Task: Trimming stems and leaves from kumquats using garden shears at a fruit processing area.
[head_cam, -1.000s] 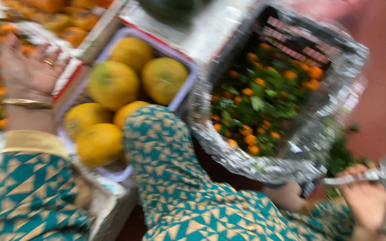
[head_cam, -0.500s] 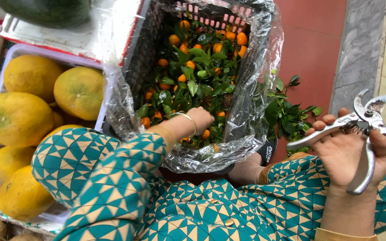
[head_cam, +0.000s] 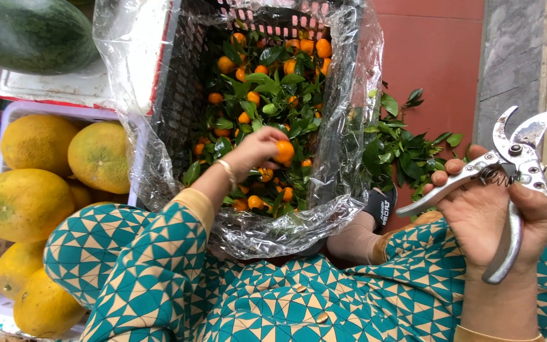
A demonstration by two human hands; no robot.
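The left hand (head_cam: 256, 149) reaches into the black crate (head_cam: 185, 88), which is lined with clear plastic (head_cam: 343, 126), and its fingers are closed around one small orange fruit (head_cam: 284, 151) near the middle of the pile. The right hand (head_cam: 498, 212) sits off to the side, palm up, loosely curled around a pair of pruning shears (head_cam: 508, 183) whose blades stand open and point away from the crate.

As for progress, most of the work looks undone. The crate is full of small orange fruits tangled in green leaves (head_cam: 267, 95), and nearly all of them seem to keep their stems, though the clutter makes that hard to confirm. A heap of loose leafy twigs (head_cam: 406, 149) lies on the red floor (head_cam: 438, 50) just beside the crate, which suggests some trimming is done. The fruit in hand is not at the blades yet.

Large yellow citrus (head_cam: 26, 202) fills a white crate (head_cam: 17, 109) to the left, under a dark green melon (head_cam: 30, 31).
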